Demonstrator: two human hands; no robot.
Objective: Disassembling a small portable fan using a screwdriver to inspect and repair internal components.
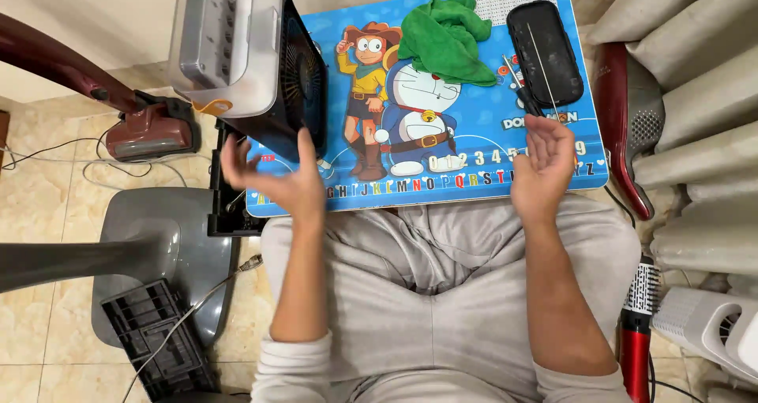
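Head view, seated person, small blue cartoon-printed lap table (474,174) across the knees.

Left hand (276,178): fingers spread, palm up, holding nothing. It hovers at the lower corner of the grey-and-black fan unit (253,56), fingertips just short of or barely against the round black grille; contact cannot be confirmed. The unit stands tilted on the table's far-left end, its pale grey housing turned toward the camera.

Right hand (545,166): also empty, palm up with fingers loosely curled. Just beyond its fingertips lie a dark-handled screwdriver (523,95) and a thin metal rod (542,67), the rod resting across a black oblong cover panel (545,52) that lies flat on the table. Neither tool is touched.

Between the two hands, further out: a crumpled green cloth (446,40), lying loose on the table top.

Progress, judged from the layout: the black panel lying apart from the fan unit suggests one part is already off; a black slatted part (154,336) sits on the grey stand base (158,245) on the floor, below and to the left of the left hand. The main body looks otherwise whole. With both hands empty, no tool is in use.

Periphery: maroon vacuum cleaner (154,131) on the floor to the left, red round hairbrush (636,324) to the right.
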